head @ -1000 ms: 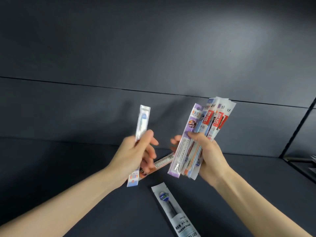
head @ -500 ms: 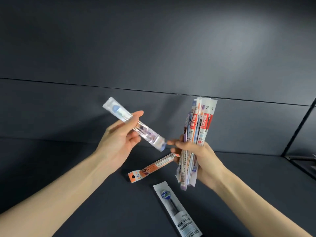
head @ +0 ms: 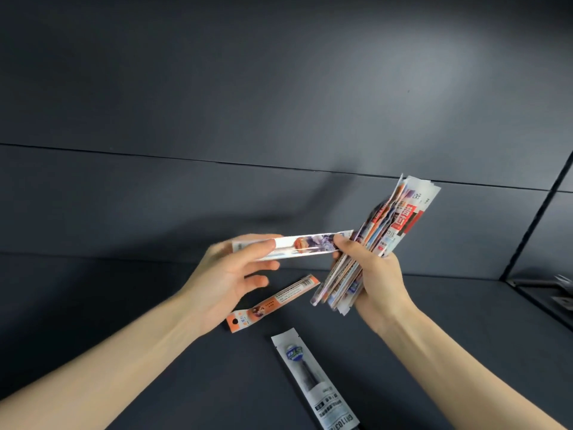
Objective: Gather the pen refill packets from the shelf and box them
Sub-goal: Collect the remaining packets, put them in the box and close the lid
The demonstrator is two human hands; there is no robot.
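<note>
My right hand (head: 376, 277) grips a fanned bundle of several pen refill packets (head: 384, 231), held upright and tilted right. My left hand (head: 229, 274) holds one clear packet (head: 297, 246) flat and level, pinched between thumb and fingers; its right end touches the bundle by my right thumb. On the dark shelf floor (head: 124, 305) lie two loose packets: an orange one (head: 273, 302) slanting under my hands and a white one with a blue badge (head: 313, 380) nearer to me. No box is in view.
The shelf's dark back wall (head: 279, 103) rises behind my hands. A vertical divider (head: 536, 221) stands at the right, with a metal fitting (head: 545, 283) beyond it on the neighbouring bay.
My left hand has turned the single packet from a slant to level and brought its end against the bundle. The bundle in my right hand has tilted further right.
</note>
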